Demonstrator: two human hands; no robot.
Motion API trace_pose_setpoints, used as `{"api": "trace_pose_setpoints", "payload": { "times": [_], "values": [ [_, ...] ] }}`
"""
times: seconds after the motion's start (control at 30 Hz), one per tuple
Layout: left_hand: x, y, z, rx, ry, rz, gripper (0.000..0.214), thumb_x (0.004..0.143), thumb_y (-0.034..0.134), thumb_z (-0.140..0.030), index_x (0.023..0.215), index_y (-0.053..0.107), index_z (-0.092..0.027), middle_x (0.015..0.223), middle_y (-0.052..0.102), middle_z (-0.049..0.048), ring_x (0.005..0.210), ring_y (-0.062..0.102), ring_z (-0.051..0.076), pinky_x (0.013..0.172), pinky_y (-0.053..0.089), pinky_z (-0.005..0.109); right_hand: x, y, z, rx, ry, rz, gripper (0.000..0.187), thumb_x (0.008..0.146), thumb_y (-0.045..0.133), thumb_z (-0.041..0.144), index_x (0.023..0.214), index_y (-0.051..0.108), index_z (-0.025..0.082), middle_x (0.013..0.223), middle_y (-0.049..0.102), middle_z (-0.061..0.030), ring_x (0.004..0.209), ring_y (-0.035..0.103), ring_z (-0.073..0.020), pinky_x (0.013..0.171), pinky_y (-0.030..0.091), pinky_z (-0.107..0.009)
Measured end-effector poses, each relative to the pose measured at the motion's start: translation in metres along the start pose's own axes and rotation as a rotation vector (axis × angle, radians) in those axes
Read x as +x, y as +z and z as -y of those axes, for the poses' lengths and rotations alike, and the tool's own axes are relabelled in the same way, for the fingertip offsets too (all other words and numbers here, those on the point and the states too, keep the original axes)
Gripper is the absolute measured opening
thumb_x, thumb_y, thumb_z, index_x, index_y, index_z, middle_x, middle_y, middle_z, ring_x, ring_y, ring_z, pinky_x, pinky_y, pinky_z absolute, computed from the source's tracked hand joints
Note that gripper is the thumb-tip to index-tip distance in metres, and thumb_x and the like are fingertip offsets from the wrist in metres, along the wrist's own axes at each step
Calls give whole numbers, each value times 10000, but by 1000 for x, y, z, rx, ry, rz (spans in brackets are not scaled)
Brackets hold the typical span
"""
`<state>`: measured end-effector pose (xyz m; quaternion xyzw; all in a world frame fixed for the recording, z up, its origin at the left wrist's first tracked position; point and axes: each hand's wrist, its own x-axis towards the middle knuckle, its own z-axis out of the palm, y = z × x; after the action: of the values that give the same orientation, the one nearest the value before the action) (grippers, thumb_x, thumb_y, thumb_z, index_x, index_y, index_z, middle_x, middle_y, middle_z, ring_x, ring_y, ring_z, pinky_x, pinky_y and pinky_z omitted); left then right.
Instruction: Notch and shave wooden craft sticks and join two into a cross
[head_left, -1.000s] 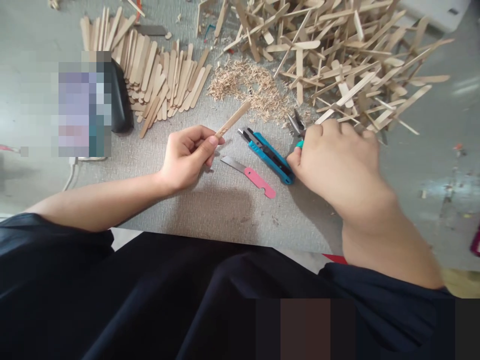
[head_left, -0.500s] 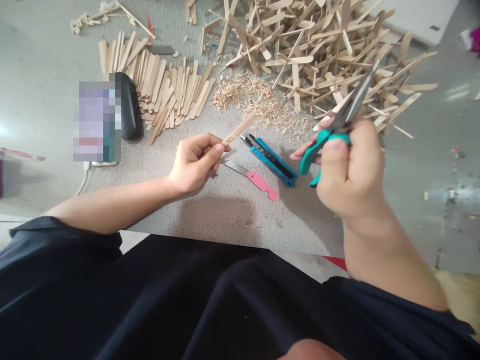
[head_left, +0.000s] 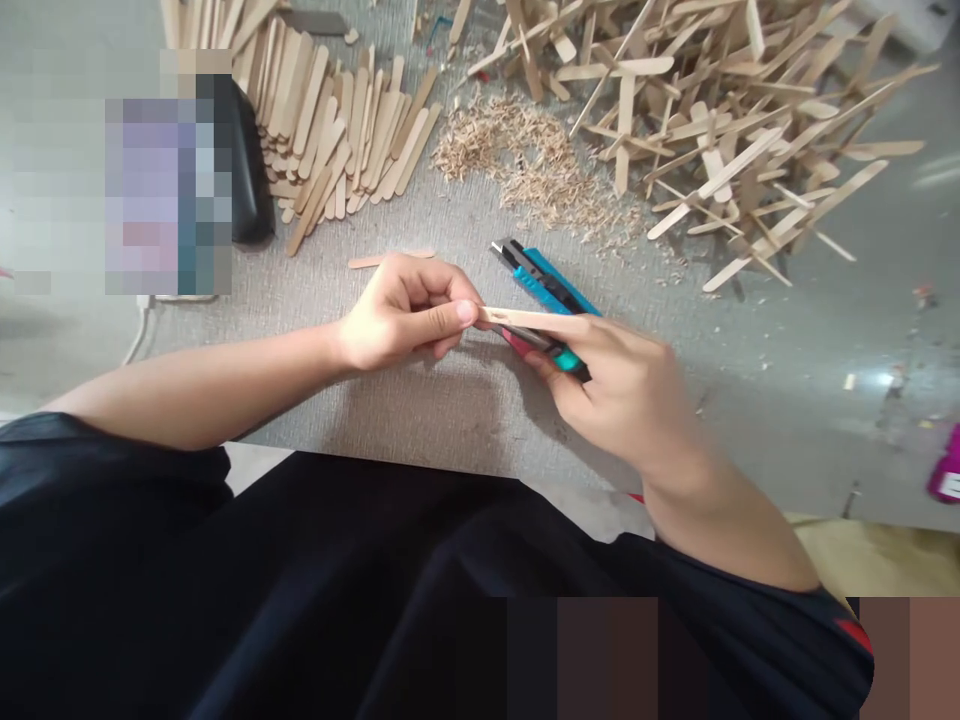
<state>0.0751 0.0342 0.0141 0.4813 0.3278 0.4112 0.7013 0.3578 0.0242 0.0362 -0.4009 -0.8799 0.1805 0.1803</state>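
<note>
My left hand (head_left: 416, 315) pinches the left end of a wooden craft stick (head_left: 536, 319), held roughly level. A dark nick shows near that end. My right hand (head_left: 619, 385) is at the stick's other end, its forefinger against the wood. Between the right thumb and forefinger show needle-nose pliers (head_left: 568, 358) with green handles, jaws pointing left below the stick; most of the handles are hidden. Under them a bit of the pink knife (head_left: 516, 343) shows. Just behind lies a blue box cutter (head_left: 551, 285). Another craft stick (head_left: 367, 262) lies beyond my left hand.
Stacked craft sticks (head_left: 322, 140) lie at the left back, beside a black object (head_left: 251, 165) and a blurred-out device (head_left: 150, 190) with a white cable. Wood shavings (head_left: 525, 155) cover the middle. A tangled heap of sticks (head_left: 705, 130) fills the right back.
My right hand has come down and left to the craft stick, and the pliers now point left instead of up and away. The stick has swung level. The view has shifted slightly.
</note>
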Motion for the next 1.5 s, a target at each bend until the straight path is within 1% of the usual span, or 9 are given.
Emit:
{"api": "trace_pose_setpoints", "payload": {
  "times": [0.13,0.3,0.43,0.53,0.67,0.8,1.07,1.27,1.5],
  "values": [
    [-1,-1,-3,28,-38,100,565,872,966,-742,832,780,-210,505,644,16,381,479,102,354,337,251,-1,-1,2,33,-5,3,188,1143,689,277,1271,814,336,1105,893,-19,975,862,-251,818,661,-425],
    [0,-2,-3,0,-66,90,570,846,992,-731,801,771,-208,506,651,19,373,466,95,342,321,238,-1,-3,1,56,-13,31,205,1120,691,257,1255,824,337,1061,882,-2,931,853,-237,770,656,-408],
    [1,-1,-4,-63,-112,84,534,763,1086,-634,777,771,-202,495,646,15,370,470,98,335,332,244,-2,1,-1,28,-44,4,281,1092,700,211,1310,824,338,1134,890,-23,1000,866,-264,837,690,-424],
    [2,1,-5,-104,-138,67,522,741,1114,-581,768,760,-197,500,657,18,360,464,92,325,318,237,-3,9,-6,-87,-80,-84,334,1103,677,198,1380,811,326,1176,878,-69,1044,849,-294,891,684,-461],
    [0,4,-4,-144,-165,55,534,766,1086,-625,769,771,-194,509,672,28,345,486,102,313,335,241,-7,20,-12,-216,-120,-225,463,1121,624,200,1546,734,350,1172,831,-109,1083,807,-332,938,664,-525],
    [-4,8,-2,-148,-164,57,485,815,1059,-606,770,802,-197,518,675,30,350,506,111,318,358,252,-10,23,-14,-239,-61,-170,544,1131,627,264,1647,650,435,1252,802,-122,1169,779,-365,1041,648,-592],
    [-3,10,-4,-178,-190,99,501,802,1071,-596,766,796,-179,519,674,29,372,506,98,341,337,245,-6,19,-11,-235,-89,-161,626,1127,680,251,1718,564,419,1241,778,-118,1100,772,-343,959,623,-524],
    [-8,12,-1,-171,-227,177,593,899,959,-719,857,731,-173,581,712,18,415,549,82,387,406,202,-4,22,-14,-309,-168,-270,672,1091,683,184,1727,545,352,1190,751,-96,1073,746,-306,942,575,-465],
    [-14,21,3,-193,-189,193,628,1011,796,-794,886,630,-201,628,736,15,444,633,101,430,465,203,0,32,-2,-268,-141,-269,501,1143,647,251,1639,588,293,1175,725,-97,1035,706,-278,923,558,-455]
  ]
}}
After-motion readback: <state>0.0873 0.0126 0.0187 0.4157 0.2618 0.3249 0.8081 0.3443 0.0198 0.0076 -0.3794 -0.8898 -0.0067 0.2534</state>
